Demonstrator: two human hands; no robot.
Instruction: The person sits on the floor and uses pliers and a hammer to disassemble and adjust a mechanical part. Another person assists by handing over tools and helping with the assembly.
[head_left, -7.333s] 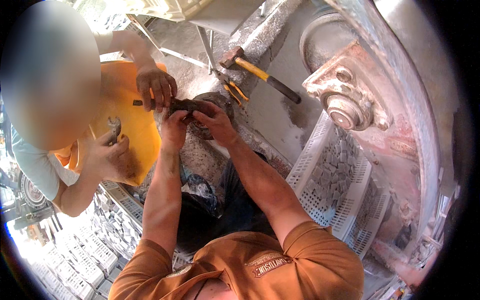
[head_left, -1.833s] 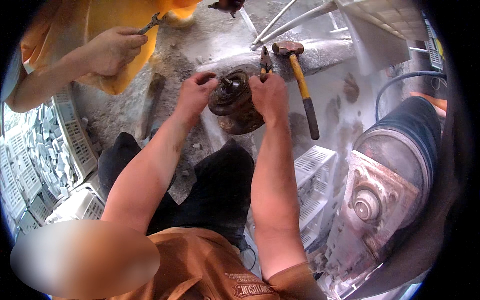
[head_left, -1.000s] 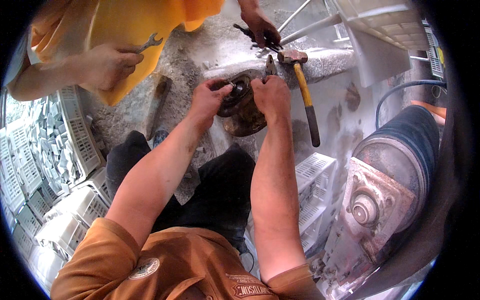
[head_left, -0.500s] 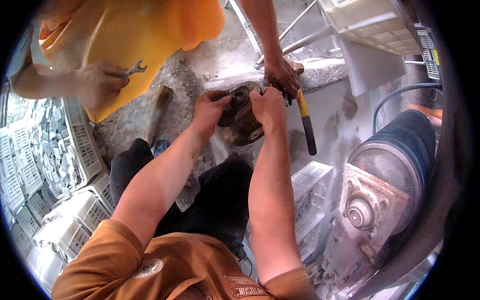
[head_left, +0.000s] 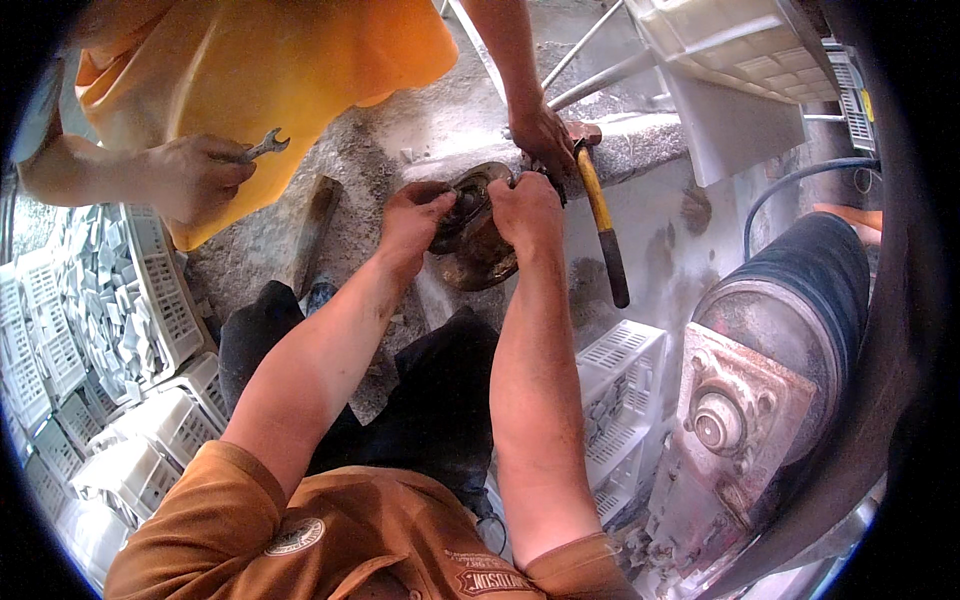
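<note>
A greasy, dark brown metal part with a rounded outline and a ringed opening, like a flange bearing housing, is tilted between my hands. My left hand pinches its left rim, thumb near the ring. On the upper right rim, my right hand is closed with its fingers curled over the edge. Just beyond it, a co-worker's hand reaches down; what it touches is partly hidden. A hammer with a yellow and black handle leans beside that hand. The co-worker's other hand holds an open-end wrench.
At right stands a dark roller with a square flange bearing on its end. White plastic crates of small grey pieces fill the left side; another crate sits by my right forearm. A wooden block lies on the rough ground.
The metal part and both my hands have shifted slightly left. The co-worker's reaching hand has also moved a little left, showing more of the hammer's head.
</note>
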